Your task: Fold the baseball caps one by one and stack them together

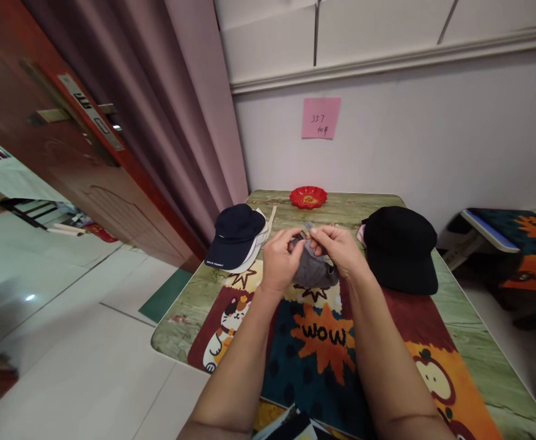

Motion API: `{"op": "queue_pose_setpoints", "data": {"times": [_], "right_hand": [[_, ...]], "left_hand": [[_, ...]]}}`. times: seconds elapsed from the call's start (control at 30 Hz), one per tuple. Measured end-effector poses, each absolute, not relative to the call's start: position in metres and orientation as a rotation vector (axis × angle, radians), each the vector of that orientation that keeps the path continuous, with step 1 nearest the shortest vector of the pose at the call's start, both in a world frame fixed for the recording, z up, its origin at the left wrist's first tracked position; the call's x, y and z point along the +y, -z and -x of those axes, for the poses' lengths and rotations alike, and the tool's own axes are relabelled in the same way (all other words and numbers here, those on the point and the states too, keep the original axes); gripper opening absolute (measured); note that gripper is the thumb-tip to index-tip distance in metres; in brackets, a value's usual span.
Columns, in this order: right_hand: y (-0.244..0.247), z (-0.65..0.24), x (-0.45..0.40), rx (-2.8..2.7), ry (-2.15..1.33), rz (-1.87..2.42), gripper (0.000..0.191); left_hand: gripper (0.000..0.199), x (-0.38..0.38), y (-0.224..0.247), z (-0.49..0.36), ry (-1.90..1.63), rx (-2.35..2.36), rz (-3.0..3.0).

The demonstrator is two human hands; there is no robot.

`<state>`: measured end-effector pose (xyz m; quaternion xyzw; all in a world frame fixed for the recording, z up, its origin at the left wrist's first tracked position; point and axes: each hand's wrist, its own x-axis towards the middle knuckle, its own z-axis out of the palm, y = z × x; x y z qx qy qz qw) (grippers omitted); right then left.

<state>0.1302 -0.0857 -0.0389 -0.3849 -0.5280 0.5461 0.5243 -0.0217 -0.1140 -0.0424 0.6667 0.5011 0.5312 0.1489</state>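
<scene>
Grey soft fabric cap lies just below and between our left hand and right hand, about equally near both, its long axis hard to tell. With our left we pinch a narrow dark strap end; with our right, a small pale grey strip just beside it.

left hand, right hand near each other, fingertips pinched (both forearms bare, stretched forward)
</scene>
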Motion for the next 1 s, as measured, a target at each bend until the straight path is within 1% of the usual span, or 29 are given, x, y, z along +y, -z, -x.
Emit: {"op": "queue_pose_setpoints", "data": {"times": [0.1,0.27,0.47,0.77,1.0], "right_hand": [[0.039,-0.132,-0.084,-1.243,-1.271,0.922,0.042],[0.040,-0.131,-0.085,-1.293,-1.293,0.914,0.034],[0.040,-0.130,-0.086,-1.408,-1.313,0.962,0.032],[0.044,-0.129,-0.083,-1.379,-1.365,1.013,0.023],[0.045,-0.129,-0.083,-1.331,-1.436,0.948,0.020]], "left_hand": [[0.017,-0.110,0.048,0.025,-1.588,1.412,-1.730],[0.027,-0.106,0.053,0.023,-1.556,1.320,-1.404],[0.033,-0.107,0.053,0.017,-1.545,1.154,-1.167],[0.037,-0.107,0.055,0.014,-1.540,1.068,-1.068],[0.036,-0.109,0.055,0.014,-1.534,1.014,-1.042]]}}
